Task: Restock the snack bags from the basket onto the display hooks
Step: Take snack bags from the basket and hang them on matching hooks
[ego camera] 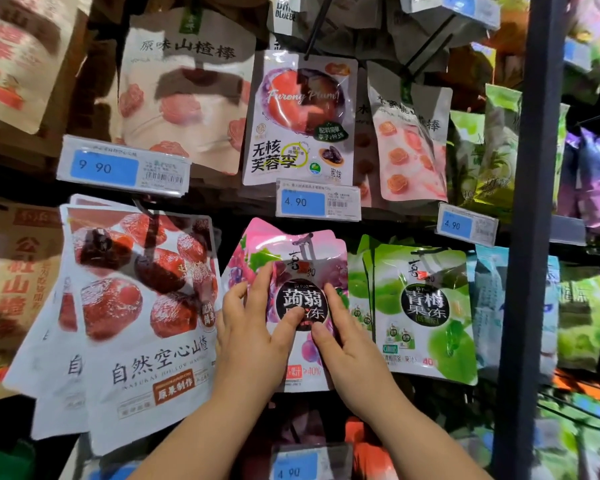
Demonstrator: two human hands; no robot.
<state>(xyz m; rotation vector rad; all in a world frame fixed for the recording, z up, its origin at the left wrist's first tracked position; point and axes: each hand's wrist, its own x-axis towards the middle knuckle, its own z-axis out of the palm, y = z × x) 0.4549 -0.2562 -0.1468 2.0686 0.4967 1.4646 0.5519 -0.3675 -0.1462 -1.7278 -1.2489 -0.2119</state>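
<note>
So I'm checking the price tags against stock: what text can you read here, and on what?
"9 90": left blue price tag
"4. 90": middle price tag
"4.90": right price tag
"Furong Plum!", "无核芙蓉李": plum bag
"青梅果冻": green bag
"自然空心山楂": hawthorn bag
Barcodes and small print: unreadable.

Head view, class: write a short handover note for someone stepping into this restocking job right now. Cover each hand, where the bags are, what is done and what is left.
Left hand: fingers on the pink grape jelly bag, thumb on its black label.
Right hand: pressing the same bag from the right side.
That bag sits at the front of its row, top edge at the display hook; whether it is fully threaded cannot be told.
Green plum jelly bags hang to the right, hawthorn bags to the left.
Basket not in view, so remaining stock is unknown.
Left: seat the bag, release, continue.
</note>
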